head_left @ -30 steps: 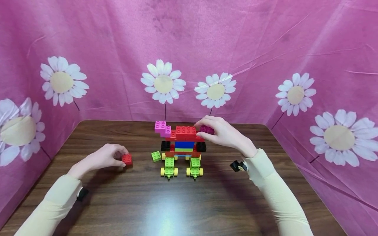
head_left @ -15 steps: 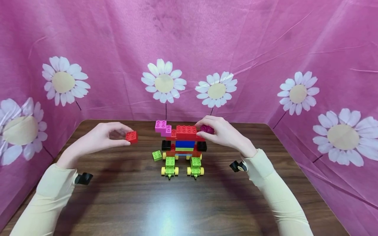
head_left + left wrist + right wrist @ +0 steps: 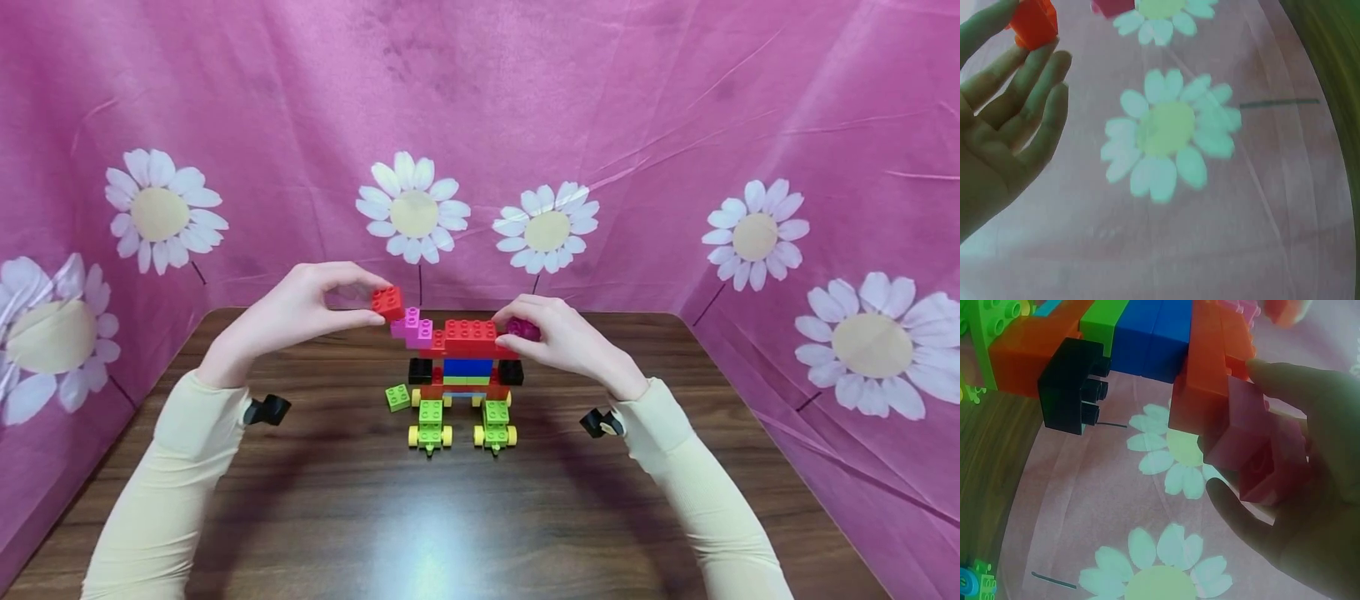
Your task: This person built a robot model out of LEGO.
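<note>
My left hand [image 3: 300, 304] pinches a small red toy brick [image 3: 387, 302] between thumb and fingertips, up at the pink bricks [image 3: 420, 330] on the left end of a brick model. Whether the red brick touches the pink ones cannot be told. In the left wrist view the same red brick [image 3: 1035, 24] sits at the fingertips. At the model's other end, my right hand [image 3: 566, 337] grips the magenta bricks [image 3: 522, 330], its thumb and fingers round them. The model's body has a large red brick [image 3: 470, 333] on top, blue bricks [image 3: 468, 368] beneath, and green wheeled bases.
A loose lime-green brick [image 3: 397, 397] lies on the wooden table [image 3: 337, 517], just left of the model. Black bricks [image 3: 420, 371] jut from the model's sides. Pink cloth [image 3: 637, 100] printed with daisies surrounds the back and sides of the table.
My left hand has lifted the red brick off the table and carried it up and right to the model's pink end. The right hand has stayed at the magenta bricks.
</note>
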{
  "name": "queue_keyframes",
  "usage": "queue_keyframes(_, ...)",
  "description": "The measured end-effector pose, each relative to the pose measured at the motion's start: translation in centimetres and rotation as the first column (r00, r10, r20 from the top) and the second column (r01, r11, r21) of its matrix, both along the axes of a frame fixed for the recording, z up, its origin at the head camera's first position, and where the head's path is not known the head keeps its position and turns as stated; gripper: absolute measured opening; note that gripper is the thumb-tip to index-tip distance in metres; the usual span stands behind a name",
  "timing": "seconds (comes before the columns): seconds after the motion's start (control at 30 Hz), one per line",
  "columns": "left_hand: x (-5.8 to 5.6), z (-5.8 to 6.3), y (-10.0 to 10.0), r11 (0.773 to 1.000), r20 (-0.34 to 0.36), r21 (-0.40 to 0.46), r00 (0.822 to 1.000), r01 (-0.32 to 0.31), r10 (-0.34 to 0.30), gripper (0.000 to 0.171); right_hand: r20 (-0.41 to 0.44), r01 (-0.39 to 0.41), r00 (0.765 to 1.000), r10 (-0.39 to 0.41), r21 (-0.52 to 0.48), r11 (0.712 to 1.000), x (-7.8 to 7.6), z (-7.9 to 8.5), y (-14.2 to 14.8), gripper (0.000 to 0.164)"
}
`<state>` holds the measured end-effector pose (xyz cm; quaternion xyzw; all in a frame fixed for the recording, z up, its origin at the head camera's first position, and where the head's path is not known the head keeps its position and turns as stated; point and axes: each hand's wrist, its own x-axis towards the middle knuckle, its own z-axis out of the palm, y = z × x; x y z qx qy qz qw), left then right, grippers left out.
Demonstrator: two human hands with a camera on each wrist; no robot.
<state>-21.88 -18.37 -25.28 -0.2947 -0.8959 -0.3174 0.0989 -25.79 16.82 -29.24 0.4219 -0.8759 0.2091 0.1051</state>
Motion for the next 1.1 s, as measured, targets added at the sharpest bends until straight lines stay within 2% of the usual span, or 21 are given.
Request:
queue_keyframes(0.23, -1.5, -0.4, 3.8, 0.998, 0.014, -0.003, 0.998, 0.061, -0.061, 0.04, 0.019, 0.002, 1.0, -0.002, 0.008, 1.0, 0.0, -0.1, -0.1, 0.024)
queue_keyframes(0.53, -2.5, -1.0, 7.6, 0.993, -0.004, 0.008, 0.993, 0.119, -0.119, 0.041, 0.013, 0.007, 1.0, -0.007, 0.011, 1.0, -0.1, -0.2, 0.0, 0.024)
queue_keyframes(0.77, -2.8, -1.5, 8.9, 0.992, 0.009, -0.034, 0.992, 0.125, -0.125, 0.039, 0.006, 0.011, 1.0, -0.011, 0.011, 1.0, -0.1, -0.3, 0.1, 0.024)
queue_keyframes(0.93, -2.9, -2.0, 9.1, 0.99, -0.011, -0.033, 0.99, 0.14, -0.141, 0.038, 0.012, 0.012, 1.0, -0.012, 0.014, 1.0, -0.2, -0.3, 0.0, 0.024)
queue_keyframes(1.1, -3.0, -2.1, 9.2, 0.989, 0.007, -0.038, 0.99, 0.144, -0.144, 0.038, 0.012, 0.007, 1.0, -0.007, 0.011, 1.0, -0.2, -0.3, 0.1, 0.024)
